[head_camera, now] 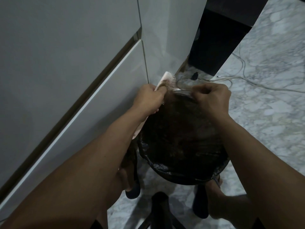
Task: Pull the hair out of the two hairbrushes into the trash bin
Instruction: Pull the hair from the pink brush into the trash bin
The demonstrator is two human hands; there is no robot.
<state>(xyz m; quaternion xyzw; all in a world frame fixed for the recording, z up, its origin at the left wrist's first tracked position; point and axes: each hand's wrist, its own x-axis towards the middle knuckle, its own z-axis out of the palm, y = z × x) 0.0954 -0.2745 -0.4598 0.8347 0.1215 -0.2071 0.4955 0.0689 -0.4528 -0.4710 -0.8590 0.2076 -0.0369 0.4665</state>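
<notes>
A round trash bin (166, 172) lined with a black bag stands on the floor below me, with brown hair lying inside it. My left hand (149, 100) grips a white hairbrush (52, 78) over the bin's far rim, bristles facing right. My right hand (212, 100) is to the right of the brush, fingers pinched together; thin strands of hair seem to run between them and the brush. Only one brush is clearly in view.
White cabinet fronts (66, 71) rise close on the left. A dark box (217, 43) stands at the back. Loose cables (247, 80) trail over the marble floor on the right. Black chair legs (159, 205) and my feet sit under the bin.
</notes>
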